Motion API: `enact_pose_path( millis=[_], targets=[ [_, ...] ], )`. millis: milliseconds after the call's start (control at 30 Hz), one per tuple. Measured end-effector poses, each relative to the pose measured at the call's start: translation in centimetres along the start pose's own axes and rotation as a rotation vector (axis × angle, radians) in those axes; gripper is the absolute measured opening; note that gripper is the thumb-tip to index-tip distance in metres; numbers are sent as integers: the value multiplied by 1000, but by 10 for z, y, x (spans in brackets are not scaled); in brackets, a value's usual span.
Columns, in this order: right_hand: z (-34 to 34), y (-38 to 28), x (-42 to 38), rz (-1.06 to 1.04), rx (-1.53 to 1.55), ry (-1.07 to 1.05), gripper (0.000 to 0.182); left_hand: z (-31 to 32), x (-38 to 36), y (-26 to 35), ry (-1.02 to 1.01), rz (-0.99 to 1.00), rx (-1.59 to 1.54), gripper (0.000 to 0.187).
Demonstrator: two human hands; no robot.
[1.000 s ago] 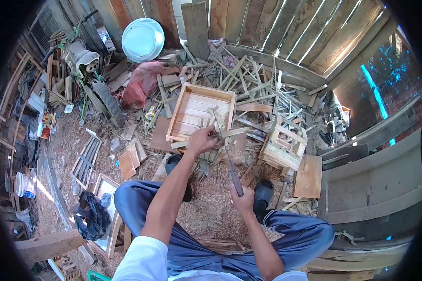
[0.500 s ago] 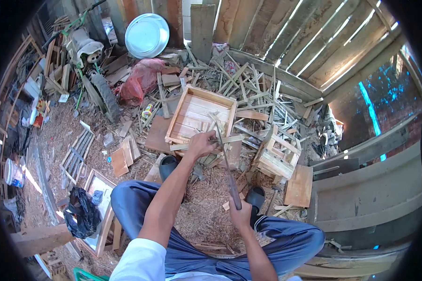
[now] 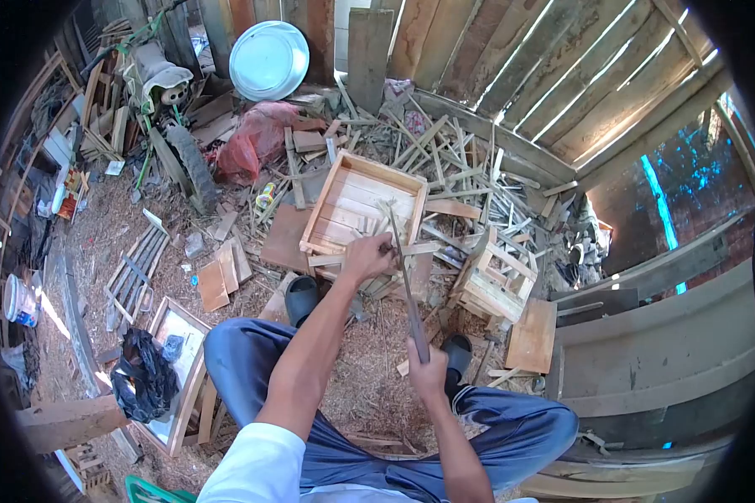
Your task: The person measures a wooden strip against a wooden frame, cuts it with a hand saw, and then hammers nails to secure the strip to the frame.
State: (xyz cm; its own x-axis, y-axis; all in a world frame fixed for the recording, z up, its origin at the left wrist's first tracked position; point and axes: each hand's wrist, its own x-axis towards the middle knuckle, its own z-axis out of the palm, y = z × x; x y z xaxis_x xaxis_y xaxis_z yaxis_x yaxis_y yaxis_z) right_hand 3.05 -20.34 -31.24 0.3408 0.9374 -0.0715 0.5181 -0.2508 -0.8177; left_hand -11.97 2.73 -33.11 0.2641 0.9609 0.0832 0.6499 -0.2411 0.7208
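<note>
My right hand (image 3: 428,373) is wrapped around the handle end of a long, narrow-bladed hand saw (image 3: 408,289), seen nearly edge-on. Its blade slopes up and away across a thin wooden strip (image 3: 424,248), close beside my left fingers. My left hand (image 3: 369,257) is closed on that strip, which lies across the near side of a shallow wooden box (image 3: 320,210). Small offcuts (image 3: 365,225) rest inside the box, near the blade's far end. The underside of my left grip is hidden.
A small wooden frame (image 3: 495,277) stands right of the box. Scrap strips (image 3: 445,151) pile up behind it, near a red plastic bag (image 3: 257,142) and a pale blue basin (image 3: 268,61). Sandals (image 3: 302,300) are by my feet. A black bag (image 3: 145,377) lies at left.
Both hands keep their grips on the strip and the saw, with the blade still across the strip. The whole view has shifted slightly; little else differs.
</note>
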Motion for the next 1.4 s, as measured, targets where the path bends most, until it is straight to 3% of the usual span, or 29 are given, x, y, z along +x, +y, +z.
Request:
enact_pose_path(
  millis=[133,267,367,500,600,700,767,900,967,1033,1067,1133,1167,1200,1267,1333,1400],
  targets=[
    [8,-32,47,-4,-7,-16,38,-4,1,2,-16,4,1,30],
    [10,-2,-3,-123,88,94,46,-2,0,0,-8,-14,-5,30],
    [6,0,-20,40,152,61,44,6,-6,-8,18,7,-37,29],
    [20,-33,54,15,-30,5,41,3,-5,-3,-3,7,18,24],
    [7,-36,32,-21,-17,-53,34,1,-4,-3,12,2,-36,23],
    [7,-12,-15,-122,113,89,25,3,-3,-2,59,43,15,15],
    [16,6,-23,-113,23,92,19,5,-8,-4,32,2,-5,23],
    [25,-28,46,24,16,-28,35,5,-6,-5,45,11,-7,25],
    [22,-34,48,-62,4,50,44,1,4,-6,48,37,21,25],
    [12,11,-4,-170,43,103,40,1,-1,-3,-16,-49,-30,24],
    [18,41,-15,-267,43,185,39,5,-1,-8,27,21,-50,19],
    [23,32,1,-301,53,214,37,2,8,-6,58,45,-34,19],
    [23,32,-11,-290,55,226,36,6,-2,-8,48,40,-22,18],
    [10,-10,7,-35,8,9,37,4,-3,-3,36,-7,-21,19],
    [25,-27,60,-89,84,27,40,-3,-4,5,-1,-23,-14,19],
    [13,-44,50,-38,82,-1,41,-9,-1,6,-37,-24,20,19],
    [1,-29,25,25,-15,-73,38,-4,-7,5,86,32,-7,20]
  ],
)
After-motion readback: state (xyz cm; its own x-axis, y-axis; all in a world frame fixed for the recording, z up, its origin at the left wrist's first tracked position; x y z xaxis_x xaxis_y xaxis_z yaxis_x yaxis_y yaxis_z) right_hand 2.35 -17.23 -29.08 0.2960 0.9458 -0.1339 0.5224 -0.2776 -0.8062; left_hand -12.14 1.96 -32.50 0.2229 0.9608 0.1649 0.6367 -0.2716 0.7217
